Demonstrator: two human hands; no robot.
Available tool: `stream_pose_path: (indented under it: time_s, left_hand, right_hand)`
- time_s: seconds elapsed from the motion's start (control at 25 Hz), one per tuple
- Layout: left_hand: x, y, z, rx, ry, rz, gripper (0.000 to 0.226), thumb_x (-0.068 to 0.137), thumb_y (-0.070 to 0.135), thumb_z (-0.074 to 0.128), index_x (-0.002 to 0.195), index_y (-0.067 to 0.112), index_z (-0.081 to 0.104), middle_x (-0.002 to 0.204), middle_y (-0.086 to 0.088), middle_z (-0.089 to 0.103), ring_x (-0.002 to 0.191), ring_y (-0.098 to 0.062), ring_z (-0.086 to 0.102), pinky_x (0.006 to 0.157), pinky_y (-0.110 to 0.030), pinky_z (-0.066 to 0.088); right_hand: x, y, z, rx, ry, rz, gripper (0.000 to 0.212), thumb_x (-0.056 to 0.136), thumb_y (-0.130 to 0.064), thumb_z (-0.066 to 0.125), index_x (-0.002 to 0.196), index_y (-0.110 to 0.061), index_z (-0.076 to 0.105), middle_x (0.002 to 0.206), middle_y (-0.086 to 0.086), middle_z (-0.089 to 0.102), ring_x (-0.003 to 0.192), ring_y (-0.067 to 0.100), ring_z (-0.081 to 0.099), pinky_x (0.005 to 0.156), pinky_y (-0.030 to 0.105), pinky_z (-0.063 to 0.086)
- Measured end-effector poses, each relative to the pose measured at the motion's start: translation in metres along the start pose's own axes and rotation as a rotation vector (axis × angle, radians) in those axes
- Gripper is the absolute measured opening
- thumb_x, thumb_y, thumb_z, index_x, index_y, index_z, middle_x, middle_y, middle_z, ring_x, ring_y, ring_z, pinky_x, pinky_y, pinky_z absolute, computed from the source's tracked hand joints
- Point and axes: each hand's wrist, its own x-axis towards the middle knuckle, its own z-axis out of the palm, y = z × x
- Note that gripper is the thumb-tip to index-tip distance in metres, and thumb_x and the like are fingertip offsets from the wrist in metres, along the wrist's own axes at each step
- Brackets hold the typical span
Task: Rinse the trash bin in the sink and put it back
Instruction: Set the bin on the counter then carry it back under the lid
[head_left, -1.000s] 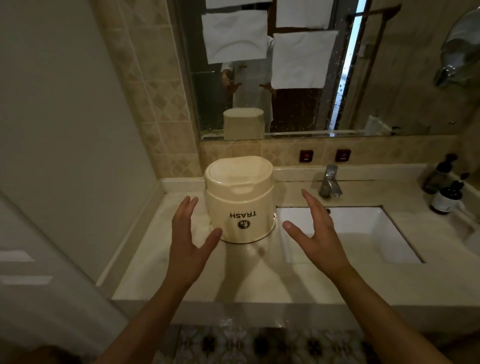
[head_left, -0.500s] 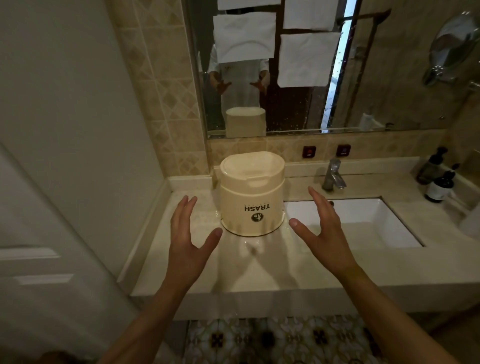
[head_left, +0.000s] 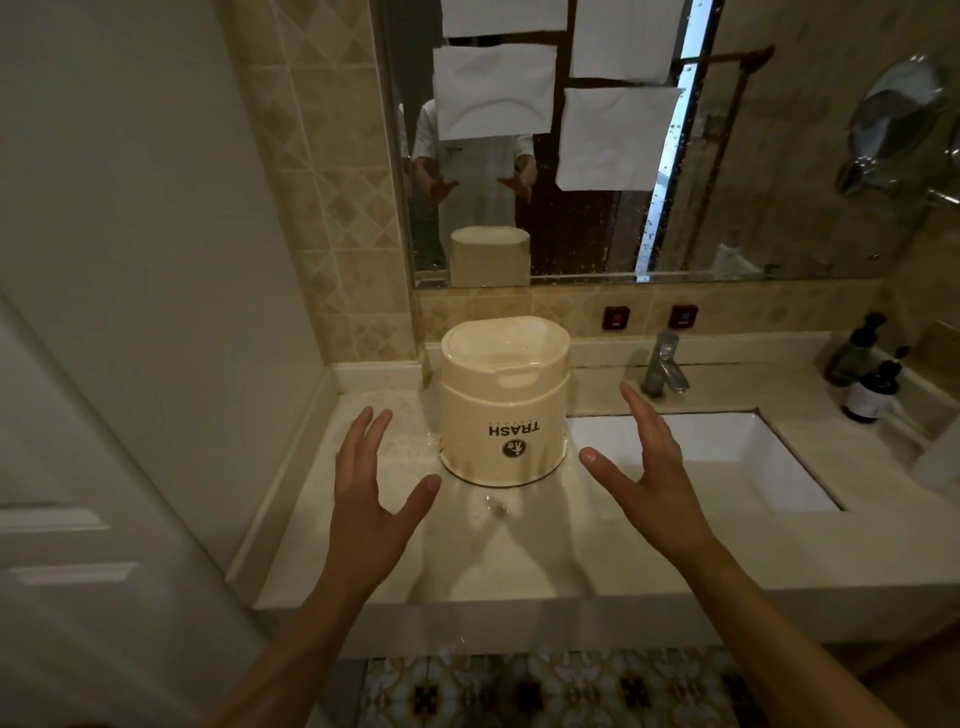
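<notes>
A cream trash bin (head_left: 503, 402) stands upside down on the wet counter (head_left: 498, 551), its "TRASH" lettering inverted, just left of the white sink (head_left: 727, 457). My left hand (head_left: 371, 499) hovers open in front of the bin on its left side, fingers spread, a short gap from it. On the bin's right, over the sink's near left corner, my right hand (head_left: 647, 478) is held open too, palm facing inward. Neither hand touches the bin.
A chrome faucet (head_left: 662, 366) rises behind the sink. Dark pump bottles (head_left: 867, 384) stand at the back right. A mirror (head_left: 623, 156) with paper sheets stuck on it hangs above. A wall and white door (head_left: 78, 519) close the left side. Patterned floor lies below the counter edge.
The view has pulled back and shifted slightly, so the bin sits farther from me. Both hands stay open on either side of the bin, a little farther from it.
</notes>
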Motion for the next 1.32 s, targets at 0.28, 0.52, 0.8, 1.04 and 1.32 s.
stream_pose_path:
  time_s: [0.28,0.52,0.8,1.04,1.32]
  left_hand:
    - [0.001,-0.006,0.005,0.003,-0.012,0.022,0.077,0.078,0.061,0.061,0.145,0.046,0.027,0.159,0.017,0.019,0.146,-0.005,0.018,0.115,-0.058,0.027]
    - [0.005,-0.012,0.009,-0.027,0.006,-0.031,0.080,0.076,0.063,0.060,0.146,0.041,0.029,0.158,0.018,0.019,0.146,-0.004,0.019,0.115,-0.045,0.030]
    - [0.008,-0.016,0.009,-0.014,-0.006,-0.032,0.078,0.076,0.064,0.059,0.145,0.047,0.026,0.159,0.017,0.019,0.146,-0.005,0.018,0.115,-0.049,0.030]
    - [0.013,-0.017,0.010,-0.043,-0.005,-0.031,0.078,0.076,0.063,0.060,0.145,0.046,0.028,0.158,0.018,0.020,0.145,-0.004,0.019,0.115,-0.049,0.030]
    - [0.018,-0.020,0.013,-0.056,0.007,-0.040,0.079,0.076,0.062,0.060,0.146,0.041,0.029,0.158,0.018,0.020,0.145,-0.002,0.019,0.115,-0.049,0.030]
  right_hand:
    - [0.004,0.002,0.003,0.027,-0.020,0.017,0.088,0.077,-0.064,0.060,0.151,-0.045,0.016,0.162,-0.015,0.018,0.147,0.008,0.013,0.112,0.035,0.017]
    - [0.004,0.002,0.004,0.065,-0.014,0.049,0.086,0.078,-0.059,0.061,0.150,-0.046,0.016,0.161,-0.016,0.017,0.145,0.007,0.015,0.115,0.042,0.020]
    - [0.007,0.005,0.007,0.069,-0.022,0.058,0.085,0.078,-0.062,0.062,0.147,-0.053,0.014,0.162,-0.015,0.016,0.149,0.015,0.016,0.115,0.048,0.022]
    - [0.011,0.003,0.010,0.038,-0.020,0.069,0.087,0.077,-0.060,0.061,0.151,-0.045,0.016,0.162,-0.014,0.015,0.138,0.000,0.009,0.116,0.047,0.019]
    - [0.014,0.007,0.010,0.066,-0.023,0.058,0.086,0.079,-0.058,0.062,0.150,-0.049,0.015,0.162,-0.016,0.016,0.146,0.009,0.014,0.115,0.044,0.022]
